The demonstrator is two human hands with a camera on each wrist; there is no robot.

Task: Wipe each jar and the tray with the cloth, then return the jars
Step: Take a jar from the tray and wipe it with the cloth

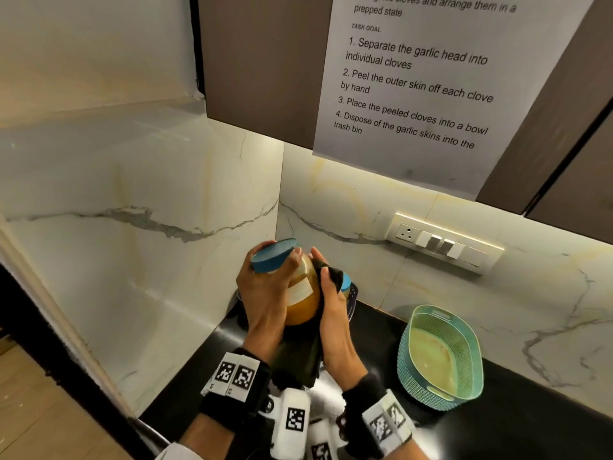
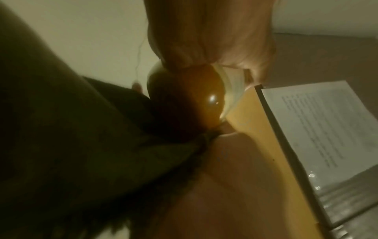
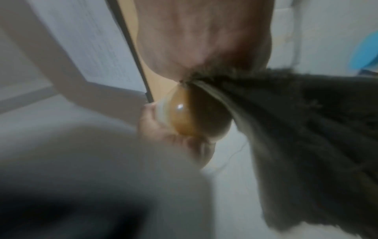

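left hand [image 1: 265, 293] is gripping the amber blue-lidded glass jar [image 1: 298, 293]; right hand [image 1: 335, 313] is pressing the dark cloth [image 1: 302, 356] against it; the teal plastic basket tray [image 1: 441, 396] is waiting empty, seemingly unwiped.

The black worktop [image 1: 517, 423] lies bare toward 4 o'clock, to the right of the green basket [image 1: 441, 356]. The basket stands at 3 o'clock of the hands, well apart from the wall behind it. Marble walls [image 1: 139, 260] close the corner at 12 and 9 o'clock. Both hands, the left hand [image 1: 265, 293] and right hand [image 1: 335, 313], hold the jar [image 1: 300, 293] and the dark cloth [image 1: 298, 356] above the corner. A second blue-lidded jar [image 1: 345, 282] stands just behind the right hand at 1 o'clock. The cupboard [image 1: 265, 61] overhangs at 12 o'clock.
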